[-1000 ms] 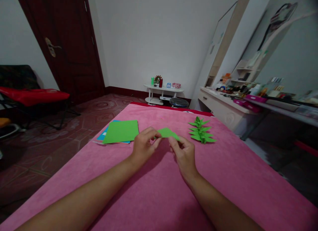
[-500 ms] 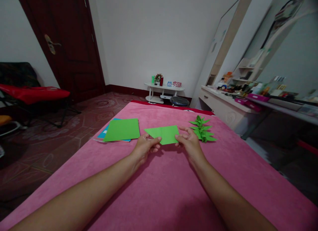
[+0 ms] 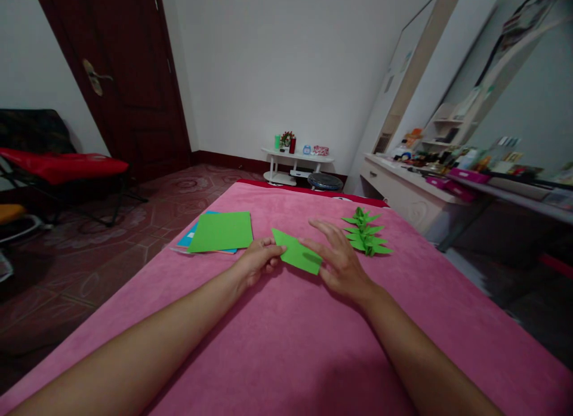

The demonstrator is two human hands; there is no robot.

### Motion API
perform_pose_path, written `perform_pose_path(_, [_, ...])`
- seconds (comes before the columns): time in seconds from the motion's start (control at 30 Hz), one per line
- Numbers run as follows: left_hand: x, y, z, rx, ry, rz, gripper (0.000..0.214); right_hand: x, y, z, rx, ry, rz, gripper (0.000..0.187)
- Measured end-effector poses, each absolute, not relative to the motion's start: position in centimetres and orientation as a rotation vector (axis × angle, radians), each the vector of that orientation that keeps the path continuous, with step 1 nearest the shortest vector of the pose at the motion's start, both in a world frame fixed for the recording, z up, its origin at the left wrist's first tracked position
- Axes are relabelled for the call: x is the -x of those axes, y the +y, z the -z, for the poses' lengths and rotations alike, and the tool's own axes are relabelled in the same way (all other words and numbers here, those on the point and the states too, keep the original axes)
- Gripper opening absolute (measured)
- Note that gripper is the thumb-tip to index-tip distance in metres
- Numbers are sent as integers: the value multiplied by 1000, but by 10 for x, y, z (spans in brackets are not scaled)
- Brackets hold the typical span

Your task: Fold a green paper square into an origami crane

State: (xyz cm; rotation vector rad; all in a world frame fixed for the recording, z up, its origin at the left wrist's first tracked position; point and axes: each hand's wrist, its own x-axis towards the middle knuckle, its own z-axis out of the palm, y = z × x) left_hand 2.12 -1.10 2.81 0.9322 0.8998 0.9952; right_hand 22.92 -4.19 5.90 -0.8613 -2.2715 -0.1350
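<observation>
A folded piece of green paper (image 3: 299, 256) is held over the pink cloth, tilted with its right end lower. My left hand (image 3: 260, 259) pinches its left end between thumb and fingers. At the paper's right side is my right hand (image 3: 342, 262), fingers stretched and apart, the index fingertip at the paper's upper edge. Whether its thumb touches the paper I cannot tell. To the left lies a stack topped by a green paper sheet (image 3: 224, 231), with blue sheets (image 3: 188, 237) underneath. Pointed green folded-paper pieces (image 3: 367, 234) stand in a row to the right.
The pink cloth (image 3: 268, 356) covers the table under my arms. Beyond it are a small white stand (image 3: 298, 156) and a round dark stool (image 3: 325, 181). A cluttered dresser (image 3: 403, 183) stands right; a red chair (image 3: 62, 165) and a dark red door (image 3: 116, 76) are left.
The folded green paper has turned, its right end dropping toward me. My right hand has loosened its pinch and spread its fingers over the paper's right side. My left hand keeps its hold.
</observation>
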Motion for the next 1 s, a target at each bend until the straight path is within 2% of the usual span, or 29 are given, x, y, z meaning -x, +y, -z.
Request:
perform_pose_path(0.1, [-20, -11, -24, -1098, 941, -970, 30, -229, -43, -54, 749, -2391, 126, 54])
perform_pose_path(0.27, [-15, -8, -13, -1480, 1193, -866, 34, -227, -41, -42, 713, -2539, -201, 39])
perform_pose_path(0.43, [-8, -10, -16, -1958, 1574, -988, 67, -224, -44, -38, 832, -2500, -462, 33])
perform_pose_path(0.5, [-8, -12, -20, -2132, 1595, -996, 78, -224, -44, -38, 846, -2464, -567, 30])
perform_pose_path(0.57, [-9, -14, -23, -2367, 1481, -974, 70, -226, -42, -39, 847, -2427, -696, 28])
perform_pose_path(0.67, [-9, -17, -25, -2664, 1131, -782, 23, -227, -39, -37, 845, -2339, -865, 25])
perform_pose_path(0.7, [-7, -19, -25, -2711, 1009, -703, 13, -227, -38, -36, 852, -2300, -901, 24])
perform_pose_path(0.8, [0, -28, -23, -2734, 775, -619, 23, -224, -34, -27, 927, -2145, -960, 20])
perform_pose_path(1.0, [18, -47, -13, -2686, 785, -671, 35, -216, -24, -6, 1129, -1846, -883, 8])
